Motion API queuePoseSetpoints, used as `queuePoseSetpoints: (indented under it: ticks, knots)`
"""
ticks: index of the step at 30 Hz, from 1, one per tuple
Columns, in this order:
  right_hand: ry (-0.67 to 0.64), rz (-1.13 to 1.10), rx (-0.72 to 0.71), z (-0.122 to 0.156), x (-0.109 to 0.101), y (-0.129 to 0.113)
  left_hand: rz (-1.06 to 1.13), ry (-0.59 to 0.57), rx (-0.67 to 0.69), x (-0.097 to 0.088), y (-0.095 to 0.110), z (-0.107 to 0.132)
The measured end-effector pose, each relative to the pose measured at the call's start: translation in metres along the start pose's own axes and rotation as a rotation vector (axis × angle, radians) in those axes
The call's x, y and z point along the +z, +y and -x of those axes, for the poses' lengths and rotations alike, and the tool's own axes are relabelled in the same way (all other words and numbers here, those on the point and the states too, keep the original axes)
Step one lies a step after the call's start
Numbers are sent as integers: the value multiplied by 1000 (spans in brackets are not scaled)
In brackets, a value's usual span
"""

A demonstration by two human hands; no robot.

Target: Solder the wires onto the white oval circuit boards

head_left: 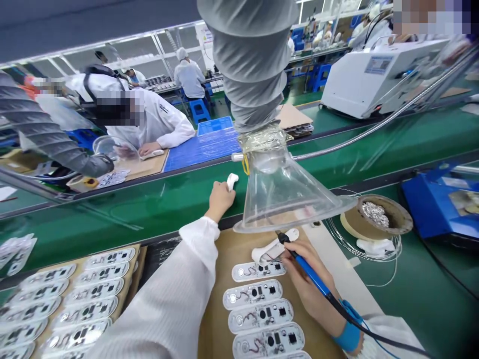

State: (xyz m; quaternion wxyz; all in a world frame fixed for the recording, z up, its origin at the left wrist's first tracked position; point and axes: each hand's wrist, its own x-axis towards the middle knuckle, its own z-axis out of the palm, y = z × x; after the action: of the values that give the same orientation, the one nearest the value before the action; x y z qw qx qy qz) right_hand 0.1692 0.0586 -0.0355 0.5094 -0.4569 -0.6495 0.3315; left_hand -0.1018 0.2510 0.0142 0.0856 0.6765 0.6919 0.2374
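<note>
Head view: two hands at a soldering bench beside a green conveyor belt (149, 209).

Largest nearby is the clear fume-extraction funnel (284, 194) hanging from a grey ribbed duct (254, 65), just above the brown work mat (220, 299). On the mat lies a column of white oval circuit boards (258, 294), with more stacked on a tray (67, 299) at the left. A solder wire spool (377, 214) sits to the right. The left hand (220, 199) reaches onto the belt, fingers closed around a small white plastic part (232, 180). The right hand (305, 276) grips a blue soldering iron (307, 269) like a pen, its tip at a white housing (275, 247) above the top board.
</note>
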Motion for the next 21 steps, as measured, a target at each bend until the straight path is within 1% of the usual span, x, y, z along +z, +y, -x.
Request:
queuePoseSetpoints:
  ticks: [1,3,6,8,9,10,11,12,13,14,15,17,19,21]
  knots:
    - [-7,2,9,1,-1,1,-33,12,-1,-7,-3,12]
    - [-16,0,29,0,-2,0,-112,27,-9,-24,-10,48]
    - [-15,-20,28,-3,-2,-7,-196,58,35,-54,-21,122]
    - [13,-41,10,-6,-1,-12,-238,82,61,-69,-27,176]
    - [27,-49,2,-7,0,-14,-274,103,83,-74,-29,200]
    - [40,-55,-6,-8,1,-15,-380,143,152,-76,-30,221]
    - [48,-57,-12,-9,1,-16,-475,177,194,-77,-28,238]
    - [52,-58,-19,-10,1,-17,-519,206,208,-75,-24,249]
    - [52,-56,-25,-10,1,-18,-511,230,228,-72,-17,256]
    - [47,-52,-29,-11,0,-18,-448,233,241,-67,-7,257]
    - [39,-47,-33,-11,0,-18,-339,217,257,-61,5,253]
    - [18,-42,-48,-11,-2,-17,-80,92,286,-46,32,236]
    - [16,-46,-73,-12,-2,-16,133,-58,274,-30,57,213]
    - [29,-52,-98,-13,-2,-16,259,-150,277,-15,73,192]
